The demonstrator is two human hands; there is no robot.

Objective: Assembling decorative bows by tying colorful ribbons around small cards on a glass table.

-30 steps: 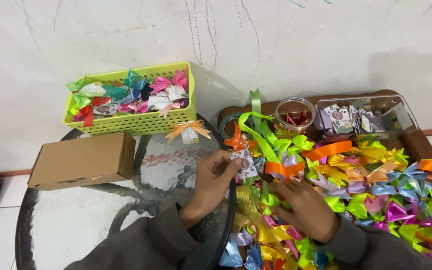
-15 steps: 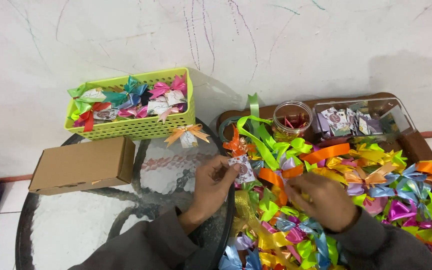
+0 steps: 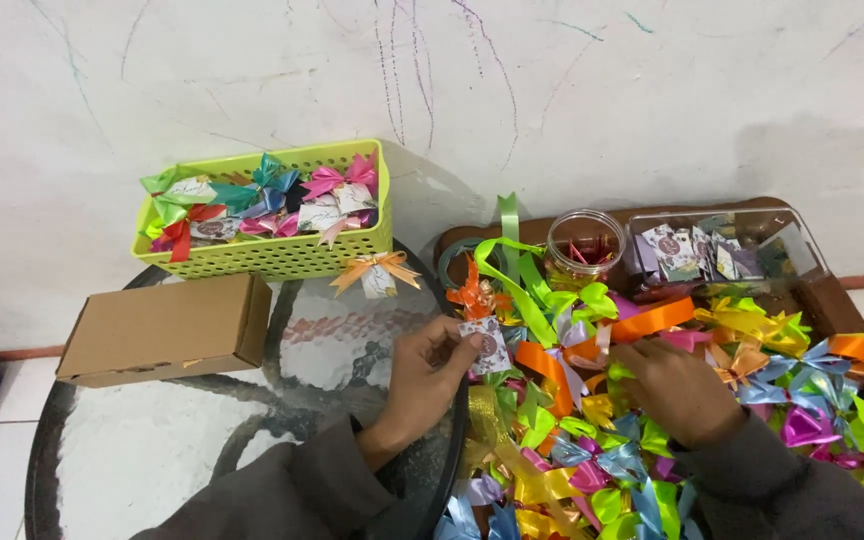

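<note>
My left hand [image 3: 424, 382] pinches a small printed paper tag [image 3: 486, 345] at the right edge of the round glass table [image 3: 152, 450]. My right hand [image 3: 680, 385] rests palm down in a big heap of coloured ribbon bows [image 3: 712, 400], fingers buried among orange and green ones. An orange bow with a tag [image 3: 377, 272] lies on the glass just in front of the lime green basket [image 3: 272, 255], which holds several finished bows with tags.
A closed brown cardboard box [image 3: 167, 328] lies on the table's left. A clear jar [image 3: 582, 245] and a clear plastic box of printed tags [image 3: 712, 250] stand behind the ribbon heap on a brown tray [image 3: 832, 300]. A white scribbled wall is close behind.
My left hand has kept hold of the tag and barely moved. My right hand has shifted up and right within the ribbon heap.
</note>
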